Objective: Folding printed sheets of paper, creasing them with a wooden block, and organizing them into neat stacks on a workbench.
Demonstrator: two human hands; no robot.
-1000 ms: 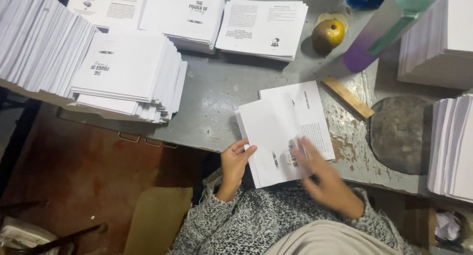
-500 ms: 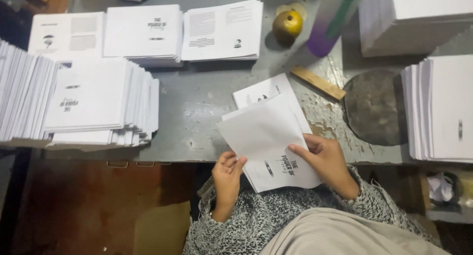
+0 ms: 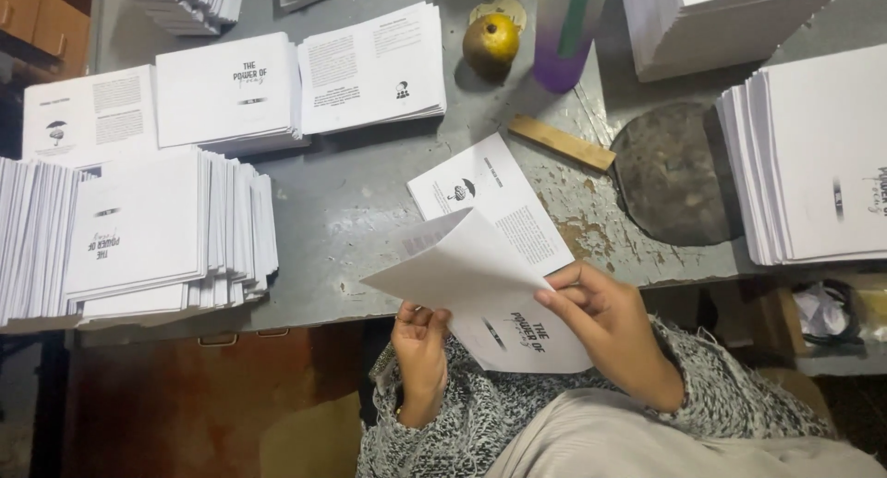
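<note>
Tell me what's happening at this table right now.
A person is handling a white printed sheet at the near edge of a grey metal table. The left hand pinches its lower edge and the right hand grips its right side, with part of the sheet folded up over the rest. Another printed sheet lies flat underneath. Stacks of folded white booklets sit at the left, more at the right; a yellow fruit and a wooden stick lie beyond.

The sheet (image 3: pixel 462 266) in your left grip (image 3: pixel 420 349) is white, the booklet (image 3: pixel 522 326) beneath white with black print. Your sleeves (image 3: pixel 739 404) are speckled grey knit. Beyond your right grip (image 3: pixel 601 316), the grey surface (image 3: pixel 351 201) shows rusty chipped patches, a yellow fruit (image 3: pixel 491 38) and a purple bottle (image 3: pixel 565 25).
</note>
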